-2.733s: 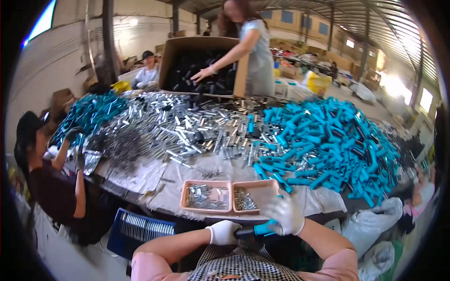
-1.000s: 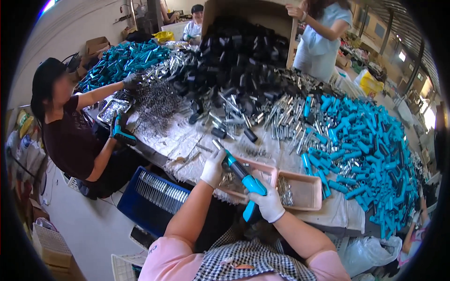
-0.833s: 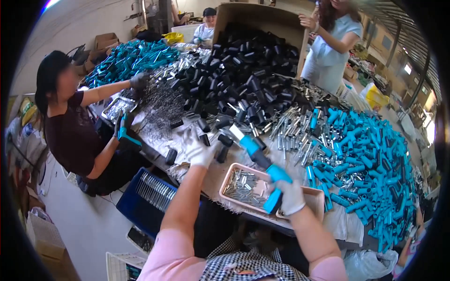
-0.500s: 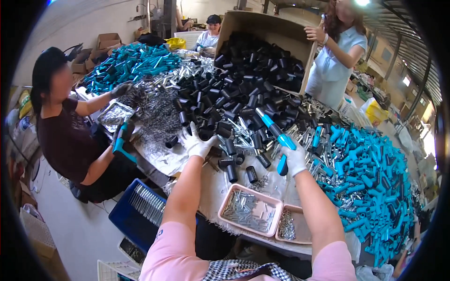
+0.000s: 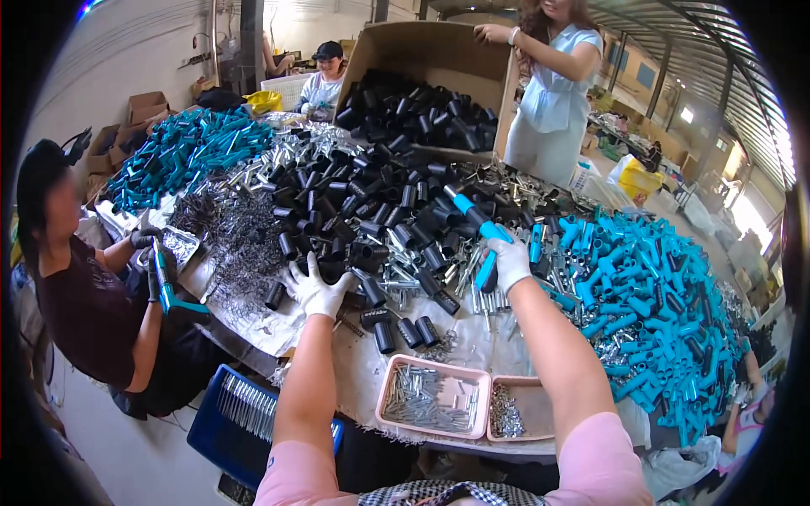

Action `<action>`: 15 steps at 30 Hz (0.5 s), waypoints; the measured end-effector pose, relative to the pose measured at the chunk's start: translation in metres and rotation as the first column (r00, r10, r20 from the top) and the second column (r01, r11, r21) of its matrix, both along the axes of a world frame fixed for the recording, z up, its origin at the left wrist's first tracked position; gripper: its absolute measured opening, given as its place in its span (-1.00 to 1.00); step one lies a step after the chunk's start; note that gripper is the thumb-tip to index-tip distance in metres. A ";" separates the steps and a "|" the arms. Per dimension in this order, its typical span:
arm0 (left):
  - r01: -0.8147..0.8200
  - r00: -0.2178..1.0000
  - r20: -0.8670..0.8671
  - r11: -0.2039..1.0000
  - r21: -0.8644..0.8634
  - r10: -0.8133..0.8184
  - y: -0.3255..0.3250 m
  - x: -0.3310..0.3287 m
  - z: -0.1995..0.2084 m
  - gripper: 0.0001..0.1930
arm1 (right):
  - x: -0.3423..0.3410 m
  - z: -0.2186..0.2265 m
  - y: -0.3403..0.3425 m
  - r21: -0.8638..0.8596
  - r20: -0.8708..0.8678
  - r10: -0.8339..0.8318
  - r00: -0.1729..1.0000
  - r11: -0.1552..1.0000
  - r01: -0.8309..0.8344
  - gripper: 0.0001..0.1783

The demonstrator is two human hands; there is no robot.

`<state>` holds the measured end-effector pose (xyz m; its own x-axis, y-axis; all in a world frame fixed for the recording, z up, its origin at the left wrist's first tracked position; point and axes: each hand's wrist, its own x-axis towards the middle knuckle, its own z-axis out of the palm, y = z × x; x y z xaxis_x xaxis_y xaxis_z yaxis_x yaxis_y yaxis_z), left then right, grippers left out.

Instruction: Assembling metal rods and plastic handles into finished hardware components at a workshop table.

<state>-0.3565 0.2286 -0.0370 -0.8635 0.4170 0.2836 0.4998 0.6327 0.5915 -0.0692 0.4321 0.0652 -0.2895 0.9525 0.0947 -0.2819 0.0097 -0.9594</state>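
My right hand (image 5: 508, 260), in a white glove, grips a teal-and-black angled tool (image 5: 477, 221) by its handle, and the tool's silvery tip points away to the upper left. My left hand (image 5: 316, 287), gloved too, has its fingers spread at the near edge of the pile of black sleeves (image 5: 371, 198); it holds nothing, and whether it touches a sleeve I cannot tell. Just to its right, several loose black sleeves (image 5: 384, 336) lie on the cloth. Metal rods (image 5: 405, 274) are scattered between my hands.
Nearest me stand a pink tray of metal pins (image 5: 390, 413) and a smaller tray of little metal parts (image 5: 540, 413). Teal bodies (image 5: 658, 320) heap up at right. A large cardboard box (image 5: 422, 42) lies tipped at the back, beside a person. A co-worker (image 5: 80, 312) at left holds a teal tool.
The view has shifted right, so the table's contents sit further left. My right hand still holds the tool; my left hand stays spread near the sleeves. The left co-worker's hands have come together at the tool.
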 end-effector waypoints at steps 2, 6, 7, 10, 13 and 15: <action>-0.014 1.000 -0.009 1.000 -0.011 0.013 0.003 -0.002 -0.003 0.03 | 0.006 0.002 0.005 0.019 -0.001 -0.010 1.000 1.000 0.010 -0.32; 0.016 0.989 -0.148 0.996 0.092 -0.002 -0.013 -0.012 -0.013 -0.02 | 0.016 0.009 -0.004 0.013 0.066 0.013 0.998 1.000 -0.014 -0.86; 0.067 0.992 -0.113 0.988 0.137 -0.051 -0.021 -0.015 -0.012 -0.06 | 0.014 0.022 -0.029 0.125 0.103 -0.040 0.994 0.992 0.027 -0.87; 0.167 0.984 0.017 0.959 0.227 -0.176 -0.019 0.002 0.026 -0.12 | 0.051 0.045 -0.035 -0.035 0.053 0.122 0.991 0.992 -0.120 -0.78; 0.239 0.963 0.007 0.864 0.442 -0.270 -0.034 0.018 0.060 -0.18 | 0.101 0.056 -0.012 -0.065 -0.042 0.201 0.979 0.977 -0.203 -0.69; 0.224 0.936 0.105 0.801 0.555 -0.335 -0.072 0.024 0.081 -0.27 | 0.138 0.056 -0.011 -0.135 -0.164 0.466 0.869 0.862 -0.488 -0.65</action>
